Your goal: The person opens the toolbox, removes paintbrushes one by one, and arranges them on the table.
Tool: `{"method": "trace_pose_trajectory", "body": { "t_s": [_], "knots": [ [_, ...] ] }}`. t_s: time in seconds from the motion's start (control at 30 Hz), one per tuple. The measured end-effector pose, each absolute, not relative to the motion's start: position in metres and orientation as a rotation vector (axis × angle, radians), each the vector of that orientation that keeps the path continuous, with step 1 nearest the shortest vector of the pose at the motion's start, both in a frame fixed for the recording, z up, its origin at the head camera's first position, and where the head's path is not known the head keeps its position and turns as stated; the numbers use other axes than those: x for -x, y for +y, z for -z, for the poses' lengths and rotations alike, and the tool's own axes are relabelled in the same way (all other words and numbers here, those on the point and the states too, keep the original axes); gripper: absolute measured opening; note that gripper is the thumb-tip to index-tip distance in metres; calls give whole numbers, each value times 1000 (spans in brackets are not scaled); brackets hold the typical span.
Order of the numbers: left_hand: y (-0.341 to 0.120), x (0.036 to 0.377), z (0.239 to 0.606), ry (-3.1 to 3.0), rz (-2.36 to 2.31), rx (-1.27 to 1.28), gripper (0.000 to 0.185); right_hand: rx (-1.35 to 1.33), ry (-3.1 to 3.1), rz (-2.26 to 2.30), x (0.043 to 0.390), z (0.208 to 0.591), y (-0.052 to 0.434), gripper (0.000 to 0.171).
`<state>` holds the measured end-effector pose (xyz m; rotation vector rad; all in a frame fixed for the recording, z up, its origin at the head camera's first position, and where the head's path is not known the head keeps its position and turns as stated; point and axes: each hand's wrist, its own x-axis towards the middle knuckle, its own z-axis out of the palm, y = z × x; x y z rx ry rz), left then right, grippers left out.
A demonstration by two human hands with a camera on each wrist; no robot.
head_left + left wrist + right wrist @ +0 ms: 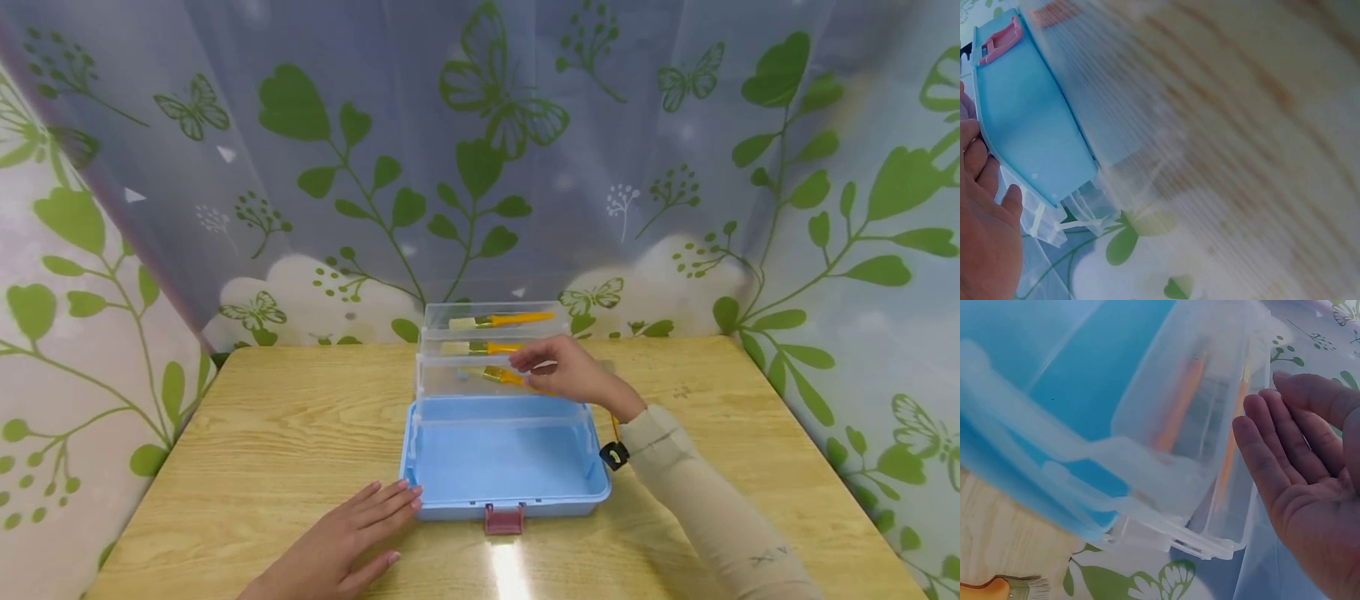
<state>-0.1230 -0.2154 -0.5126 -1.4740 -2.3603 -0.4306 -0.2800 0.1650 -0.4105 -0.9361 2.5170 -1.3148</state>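
Observation:
An open blue plastic box (504, 457) stands mid-table, its clear stepped trays (495, 332) folded up behind it. Brushes with orange handles lie in the top tray (517, 317) and the middle tray (487, 347); a third brush (501, 377) shows at the lowest tray. My right hand (562, 371) hovers at that lowest tray with nothing in it. In the right wrist view its fingers (1272, 456) are straight beside the clear trays (1191, 444). My left hand (345, 537) lies flat on the table, fingertips touching the box's front left corner (1029, 119).
The wooden table (285, 417) is bare around the box. A red latch (503, 518) hangs at the box's front edge. A leaf-patterned curtain (480, 167) closes off the back and both sides. One brush tip (1004, 589) lies on wood in the right wrist view.

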Motion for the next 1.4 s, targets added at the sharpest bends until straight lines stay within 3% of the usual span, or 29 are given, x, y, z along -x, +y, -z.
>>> {"method": "trace_pose_trajectory", "body": {
  "t_s": [0.73,1.4],
  "knots": [
    [-217,124,513,-2374,456,1472,57,781,2598,1126,279,423,161,42],
    [-217,124,513,-2382,444,1472,56,806,2618,1066,274,424,167,38]
  ]
}}
